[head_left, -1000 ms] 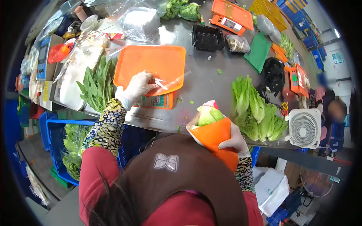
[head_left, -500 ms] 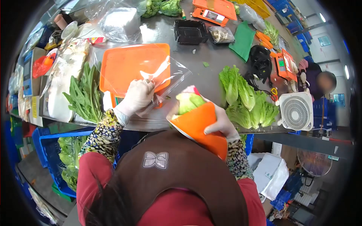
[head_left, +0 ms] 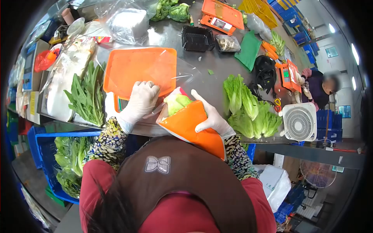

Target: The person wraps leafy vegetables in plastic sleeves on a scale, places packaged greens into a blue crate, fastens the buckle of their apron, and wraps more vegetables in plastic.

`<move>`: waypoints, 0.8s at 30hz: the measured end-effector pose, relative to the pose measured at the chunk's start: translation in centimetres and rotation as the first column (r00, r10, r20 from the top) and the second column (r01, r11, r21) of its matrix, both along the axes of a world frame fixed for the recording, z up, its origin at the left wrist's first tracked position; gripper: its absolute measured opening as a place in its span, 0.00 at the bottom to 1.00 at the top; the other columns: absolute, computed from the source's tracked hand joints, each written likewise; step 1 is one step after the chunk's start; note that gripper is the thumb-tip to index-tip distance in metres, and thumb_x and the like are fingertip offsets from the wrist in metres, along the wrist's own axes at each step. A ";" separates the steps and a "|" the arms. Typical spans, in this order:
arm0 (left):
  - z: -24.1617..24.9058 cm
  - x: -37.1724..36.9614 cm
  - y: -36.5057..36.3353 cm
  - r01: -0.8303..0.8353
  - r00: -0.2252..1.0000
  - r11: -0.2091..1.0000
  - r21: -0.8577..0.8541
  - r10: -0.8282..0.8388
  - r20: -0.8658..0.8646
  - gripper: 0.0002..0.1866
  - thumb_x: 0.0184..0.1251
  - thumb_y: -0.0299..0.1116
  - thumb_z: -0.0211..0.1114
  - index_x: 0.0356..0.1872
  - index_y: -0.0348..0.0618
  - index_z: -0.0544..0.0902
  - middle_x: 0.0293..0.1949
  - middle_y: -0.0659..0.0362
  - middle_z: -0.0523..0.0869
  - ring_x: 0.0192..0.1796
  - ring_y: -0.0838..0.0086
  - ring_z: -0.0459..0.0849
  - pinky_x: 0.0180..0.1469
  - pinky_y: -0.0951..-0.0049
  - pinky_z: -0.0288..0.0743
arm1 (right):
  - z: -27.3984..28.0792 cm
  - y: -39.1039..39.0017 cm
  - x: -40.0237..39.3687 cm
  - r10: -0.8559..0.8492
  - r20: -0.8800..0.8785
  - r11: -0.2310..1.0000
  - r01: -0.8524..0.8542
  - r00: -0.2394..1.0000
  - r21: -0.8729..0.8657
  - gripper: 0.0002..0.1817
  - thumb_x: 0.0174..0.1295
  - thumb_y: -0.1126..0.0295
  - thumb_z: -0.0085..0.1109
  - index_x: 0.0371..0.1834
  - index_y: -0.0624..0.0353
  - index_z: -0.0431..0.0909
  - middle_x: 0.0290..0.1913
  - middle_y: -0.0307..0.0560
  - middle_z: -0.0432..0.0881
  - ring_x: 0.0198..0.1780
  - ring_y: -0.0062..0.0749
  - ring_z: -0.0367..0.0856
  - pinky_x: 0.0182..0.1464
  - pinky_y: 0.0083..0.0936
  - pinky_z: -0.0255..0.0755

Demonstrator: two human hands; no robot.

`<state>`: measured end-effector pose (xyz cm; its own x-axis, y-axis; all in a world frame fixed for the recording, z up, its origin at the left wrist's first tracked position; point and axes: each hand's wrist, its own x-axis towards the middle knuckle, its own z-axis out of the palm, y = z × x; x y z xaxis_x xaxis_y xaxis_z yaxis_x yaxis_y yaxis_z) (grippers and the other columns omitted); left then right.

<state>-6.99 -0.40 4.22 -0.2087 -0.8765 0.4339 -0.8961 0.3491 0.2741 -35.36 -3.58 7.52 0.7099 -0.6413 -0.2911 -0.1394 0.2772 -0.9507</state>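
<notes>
My right hand [head_left: 210, 115], in a white glove, grips a rolled orange sheet [head_left: 192, 127] shaped like a funnel, with a head of lettuce [head_left: 176, 103] poking out of its upper end. My left hand [head_left: 142, 99], also gloved, is closed on a clear plastic bag [head_left: 176, 75] and holds its mouth against the lettuce end of the funnel. Both hands are at the near edge of the steel table [head_left: 211, 58], in front of an orange tray [head_left: 142, 70].
A pile of lettuce heads [head_left: 250, 110] lies to the right, a small white fan [head_left: 299, 122] beyond it. Leafy greens [head_left: 87, 95] lie left of the tray. A blue crate [head_left: 58, 155] of greens stands below. Scales, black trays and another person [head_left: 320, 87] are further back.
The funnel with the lettuce has moved left and up toward the tray. My left hand lifted the clear bag off the tray and brought it to the funnel's mouth.
</notes>
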 end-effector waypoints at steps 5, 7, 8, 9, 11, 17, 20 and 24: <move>-0.5 -0.4 -0.7 0.154 0.943 0.985 0.075 -0.124 -0.308 0.04 0.56 0.31 0.62 0.26 0.44 0.79 0.27 0.56 0.79 0.34 0.59 0.80 0.38 0.59 0.69 | -1.6 -0.7 0.7 0.027 0.081 1.000 -0.028 0.996 0.010 0.66 0.28 0.78 0.74 0.76 0.68 0.41 0.75 0.54 0.52 0.75 0.32 0.49 0.73 0.26 0.45; -1.7 0.0 -0.7 0.213 0.915 0.971 0.104 -0.161 -0.370 0.05 0.58 0.29 0.63 0.26 0.40 0.79 0.26 0.55 0.79 0.32 0.60 0.79 0.36 0.62 0.70 | -3.8 -1.5 1.0 0.082 0.220 0.978 -0.121 0.972 0.173 0.65 0.29 0.77 0.73 0.76 0.68 0.41 0.75 0.53 0.52 0.75 0.32 0.50 0.73 0.26 0.46; -2.6 0.2 -0.6 0.243 0.858 0.949 0.199 -0.114 -0.502 0.06 0.59 0.29 0.63 0.26 0.39 0.78 0.25 0.55 0.78 0.30 0.62 0.78 0.35 0.65 0.70 | -3.8 -1.6 1.5 0.105 0.215 0.979 -0.139 0.971 0.148 0.64 0.31 0.77 0.72 0.76 0.69 0.41 0.74 0.52 0.55 0.73 0.31 0.53 0.72 0.26 0.48; -3.3 0.4 -0.4 0.281 0.787 0.915 0.290 -0.047 -0.615 0.06 0.61 0.28 0.63 0.26 0.38 0.78 0.24 0.55 0.77 0.29 0.63 0.77 0.33 0.67 0.70 | -3.9 -1.7 1.9 0.098 0.224 0.980 -0.133 0.970 0.148 0.64 0.31 0.77 0.72 0.76 0.69 0.41 0.74 0.52 0.55 0.73 0.31 0.53 0.72 0.26 0.48; -3.8 0.8 0.0 0.284 0.754 0.911 0.299 -0.020 -0.656 0.05 0.62 0.26 0.62 0.28 0.37 0.79 0.25 0.55 0.76 0.29 0.66 0.76 0.35 0.71 0.70 | -3.2 -1.7 2.8 0.223 0.286 0.940 -0.283 0.932 0.190 0.63 0.31 0.78 0.71 0.76 0.68 0.41 0.72 0.51 0.57 0.72 0.30 0.56 0.72 0.26 0.50; -3.5 2.1 0.1 0.031 0.756 0.995 0.098 0.041 -0.653 0.02 0.58 0.22 0.64 0.32 0.36 0.81 0.30 0.54 0.80 0.35 0.63 0.79 0.41 0.69 0.73 | -1.2 -0.7 2.2 0.086 0.243 0.976 -0.131 0.966 0.172 0.67 0.30 0.75 0.76 0.77 0.63 0.40 0.71 0.45 0.59 0.69 0.26 0.60 0.72 0.27 0.49; -3.3 1.7 -0.3 0.146 0.866 0.989 0.030 -0.113 -0.487 0.03 0.55 0.25 0.65 0.31 0.39 0.82 0.35 0.54 0.83 0.40 0.60 0.81 0.43 0.64 0.74 | -3.8 -1.1 1.9 0.104 0.251 0.988 -0.128 0.962 0.085 0.68 0.31 0.74 0.78 0.77 0.63 0.40 0.71 0.45 0.59 0.69 0.25 0.60 0.72 0.27 0.49; -4.3 0.8 0.3 0.232 0.854 0.968 0.099 -0.154 -0.497 0.06 0.60 0.30 0.63 0.35 0.40 0.82 0.40 0.55 0.84 0.46 0.57 0.80 0.52 0.61 0.70 | -2.5 -1.0 2.8 0.171 0.246 0.976 -0.199 0.954 0.092 0.65 0.31 0.70 0.80 0.76 0.66 0.45 0.70 0.46 0.62 0.68 0.27 0.61 0.71 0.27 0.51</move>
<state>-6.16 -0.13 -0.07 -0.1798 -0.9025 0.3914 -0.5566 0.4215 0.7159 -32.55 -4.61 5.04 0.8699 -0.4648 -0.1654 0.0248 0.3761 -0.9262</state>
